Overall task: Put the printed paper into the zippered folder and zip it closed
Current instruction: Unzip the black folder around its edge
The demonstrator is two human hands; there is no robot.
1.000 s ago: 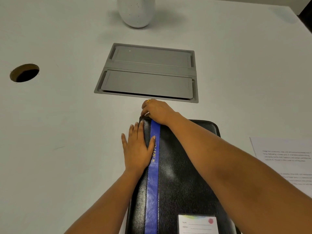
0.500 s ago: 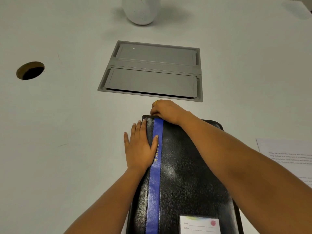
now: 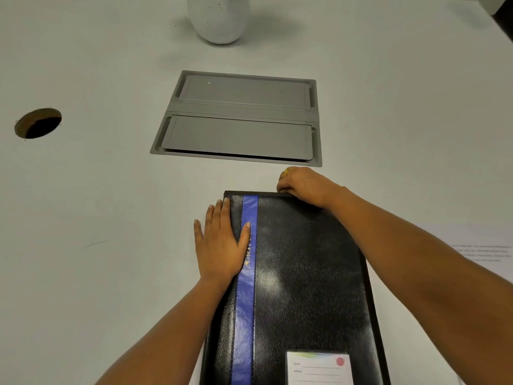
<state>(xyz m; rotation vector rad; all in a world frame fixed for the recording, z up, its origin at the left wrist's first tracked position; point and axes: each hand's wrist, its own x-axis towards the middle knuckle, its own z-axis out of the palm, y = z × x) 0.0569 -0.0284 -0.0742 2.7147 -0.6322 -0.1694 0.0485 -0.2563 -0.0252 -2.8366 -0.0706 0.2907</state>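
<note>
The white table (image 3: 83, 273) carries everything here. The folder (image 3: 305, 273) is the biggest thing on it — black, leather-look, with a blue stripe (image 3: 247, 287) running lengthwise near its left edge and a label card (image 3: 319, 368) at its near end. It lies flat and closed, its far edge pointing toward the grey hatch (image 3: 241, 118) set into the table beyond it. A round hole (image 3: 38, 123) sits well to the left of the folder, and a speckled white vase (image 3: 219, 18) stands beyond the hatch.

The printed paper (image 3: 483, 254) lies just to the right of the folder, partly hidden behind the right forearm, so it is not yet inside.

The left hand (image 3: 222, 245) rests flat, fingers spread, on the folder's left edge, thumb on the blue stripe, pinning it down. The right hand (image 3: 302, 186) is curled at the far edge, fingers pinched together, probably on the zip pull — the pull itself is hidden, so I cannot tell for certain.

The folder looks stiff and fairly slick, likely to slide unless held down, and is best worked by the pull and the edges. The paper is light and limp; I would lift it by one edge and feed it in flat.
</note>
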